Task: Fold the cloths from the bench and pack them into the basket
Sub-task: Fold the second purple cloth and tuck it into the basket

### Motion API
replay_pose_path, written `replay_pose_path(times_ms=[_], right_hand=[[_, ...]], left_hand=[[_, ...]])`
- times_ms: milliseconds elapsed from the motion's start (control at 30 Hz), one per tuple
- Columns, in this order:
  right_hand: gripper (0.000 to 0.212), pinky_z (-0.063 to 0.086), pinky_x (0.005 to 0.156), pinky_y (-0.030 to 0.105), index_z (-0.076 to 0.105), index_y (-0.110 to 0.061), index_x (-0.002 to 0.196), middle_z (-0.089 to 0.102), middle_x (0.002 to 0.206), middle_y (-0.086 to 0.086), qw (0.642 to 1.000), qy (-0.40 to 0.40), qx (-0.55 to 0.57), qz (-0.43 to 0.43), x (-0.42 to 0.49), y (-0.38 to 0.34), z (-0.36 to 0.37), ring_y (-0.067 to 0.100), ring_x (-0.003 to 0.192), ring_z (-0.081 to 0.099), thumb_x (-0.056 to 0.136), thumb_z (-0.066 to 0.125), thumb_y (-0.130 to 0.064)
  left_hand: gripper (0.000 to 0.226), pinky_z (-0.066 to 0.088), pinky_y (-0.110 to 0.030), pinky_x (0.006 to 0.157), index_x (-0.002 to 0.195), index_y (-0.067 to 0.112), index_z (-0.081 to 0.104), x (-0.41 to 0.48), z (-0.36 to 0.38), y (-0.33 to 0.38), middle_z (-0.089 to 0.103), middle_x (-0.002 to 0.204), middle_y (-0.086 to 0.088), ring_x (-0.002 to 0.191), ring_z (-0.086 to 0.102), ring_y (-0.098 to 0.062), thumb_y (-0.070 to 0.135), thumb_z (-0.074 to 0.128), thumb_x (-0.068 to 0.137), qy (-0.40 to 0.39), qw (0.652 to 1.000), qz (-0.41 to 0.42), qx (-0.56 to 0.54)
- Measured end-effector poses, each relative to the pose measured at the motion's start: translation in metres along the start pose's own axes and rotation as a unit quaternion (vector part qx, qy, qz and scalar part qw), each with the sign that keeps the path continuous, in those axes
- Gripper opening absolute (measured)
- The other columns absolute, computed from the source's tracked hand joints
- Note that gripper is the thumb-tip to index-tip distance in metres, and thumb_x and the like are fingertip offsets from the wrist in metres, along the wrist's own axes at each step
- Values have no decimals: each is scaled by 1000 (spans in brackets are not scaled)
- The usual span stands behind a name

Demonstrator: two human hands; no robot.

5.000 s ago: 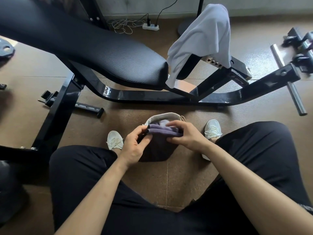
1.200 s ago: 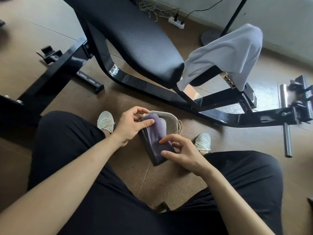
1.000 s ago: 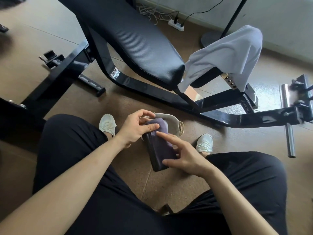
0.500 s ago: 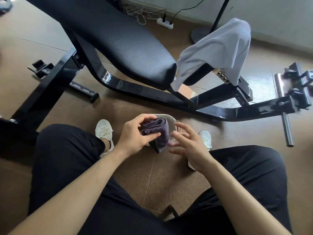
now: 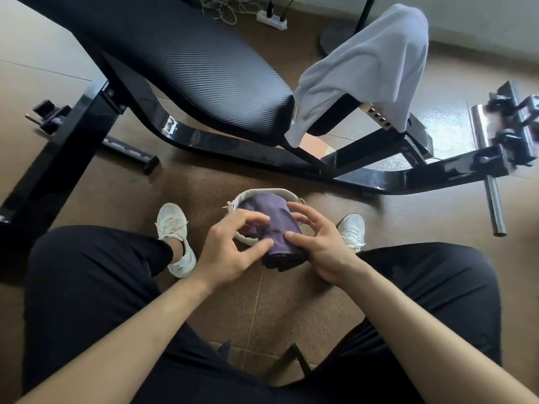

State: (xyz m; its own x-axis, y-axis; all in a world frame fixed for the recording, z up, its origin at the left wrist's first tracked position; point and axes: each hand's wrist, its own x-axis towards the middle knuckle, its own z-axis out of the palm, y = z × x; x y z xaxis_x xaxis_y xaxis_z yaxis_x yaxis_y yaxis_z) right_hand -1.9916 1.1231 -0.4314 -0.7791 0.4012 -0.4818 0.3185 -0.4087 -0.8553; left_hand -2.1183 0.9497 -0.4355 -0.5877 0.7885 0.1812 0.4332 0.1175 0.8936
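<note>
While I'm watching the head feed, the black padded tabletop (image 5: 189, 62) (a gym bench, really) is stretching across the top left, with its frame running down to the brown floor (image 5: 277, 310). Lower down, the left shoe (image 5: 172, 220) is sitting flat on that floor, just left of the left grip (image 5: 230, 246). That grip is curling its fingers over the folded purple cloth (image 5: 274, 225), thumb tip touching the cloth's left edge. It's blurry there, so I can't tell if it's actually pinching. The cloth is lying half inside the pale basket (image 5: 271, 190), with its far end inside the rim and its near end sticking out over the near side. The basket is standing on the floor between the two shoes. The right grip (image 5: 318, 243) is resting its thumb tip on the cloth's right side, the other fingers spread loose above it, clamping nothing. The right shoe (image 5: 353, 228) is peeking out just past it. Up right, a pale grey cloth (image 5: 373, 62) is hanging draped over the smaller pad at the tabletop's end, and a steel bar (image 5: 493, 196) is sticking out at the far right.
</note>
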Motion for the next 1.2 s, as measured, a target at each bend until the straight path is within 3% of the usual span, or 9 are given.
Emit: replay_pose_path(times_ms=[167, 267, 367, 567, 700, 833, 933, 1100, 1200], right_hand=[[59, 56, 99, 49, 59, -20, 138, 55, 140, -11, 999, -11, -25, -41, 4, -8, -3, 22, 120, 66, 88, 70, 7], [59, 56, 100, 46, 57, -17, 140, 60, 137, -13, 999, -19, -12, -47, 11, -5, -7, 17, 120, 66, 88, 68, 9], [62, 57, 98, 40, 51, -14, 144, 70, 121, -21, 999, -29, -8, -27, 25, 0, -16, 17, 113, 70, 89, 65, 12], [70, 59, 96, 45, 47, -33, 148, 48, 145, -6, 990, -34, -140, 5, 86, 29, -51, 22, 116, 68, 89, 75, -6], [72, 61, 91, 36, 45, -30, 149, 47, 143, -2, 985, -29, -168, 35, 137, 60, -76, 19, 115, 67, 89, 75, -5], [71, 62, 88, 43, 44, -35, 148, 46, 146, -1, 972, -39, -218, 78, 192, 98, -104, 22, 113, 67, 88, 77, -17], [74, 59, 93, 39, 47, -39, 146, 48, 144, 1, 946, -13, -313, 84, 234, 122, -130, 24, 116, 64, 82, 81, -33], [70, 45, 89, 25, 47, -37, 147, 41, 143, -2, 874, 52, -478, 70, 290, 161, -165, 18, 124, 51, 85, 76, -25], [71, 44, 100, 28, 47, -33, 149, 38, 151, 1, 866, 59, -492, 67, 307, 185, -172, 24, 135, 46, 86, 74, -15]], left_hand=[[60, 45, -28, 107, 141, 48, 42, 25, 7, -4, 31, 154, 3, 138, 40, -10, 37, 72, 89, -58, 962, -229, -134], [77, 45, -20, 103, 153, 49, 14, 37, 19, -2, 17, 161, 14, 132, 37, 3, 26, 63, 98, -99, 912, -297, -266], [89, 37, -28, 111, 153, 50, 4, 52, 31, -13, 8, 166, 16, 143, 24, -5, 17, 64, 97, -105, 912, -305, -253], [80, 31, -46, 123, 154, 39, 27, 84, 59, -72, 22, 160, 13, 151, 25, -15, 12, 70, 93, -155, 950, -249, -106], [56, 35, -40, 120, 140, 37, 48, 103, 92, -129, 45, 148, 9, 140, 41, -10, 13, 69, 94, -180, 945, -263, -70], [52, 38, -28, 110, 141, 36, 48, 119, 124, -182, 45, 143, 12, 134, 43, -10, 18, 67, 96, -189, 930, -309, -66], [54, 40, -31, 110, 142, 36, 47, 129, 145, -226, 42, 142, 12, 136, 42, -14, 20, 68, 95, -183, 922, -338, -52], [55, 33, -31, 112, 144, 24, 46, 151, 181, -286, 50, 143, -4, 134, 46, -23, 25, 69, 95, -167, 918, -337, 123], [55, 26, -15, 104, 142, 20, 49, 158, 201, -318, 55, 134, 0, 126, 50, -15, 16, 71, 92, -158, 932, -314, 93]])
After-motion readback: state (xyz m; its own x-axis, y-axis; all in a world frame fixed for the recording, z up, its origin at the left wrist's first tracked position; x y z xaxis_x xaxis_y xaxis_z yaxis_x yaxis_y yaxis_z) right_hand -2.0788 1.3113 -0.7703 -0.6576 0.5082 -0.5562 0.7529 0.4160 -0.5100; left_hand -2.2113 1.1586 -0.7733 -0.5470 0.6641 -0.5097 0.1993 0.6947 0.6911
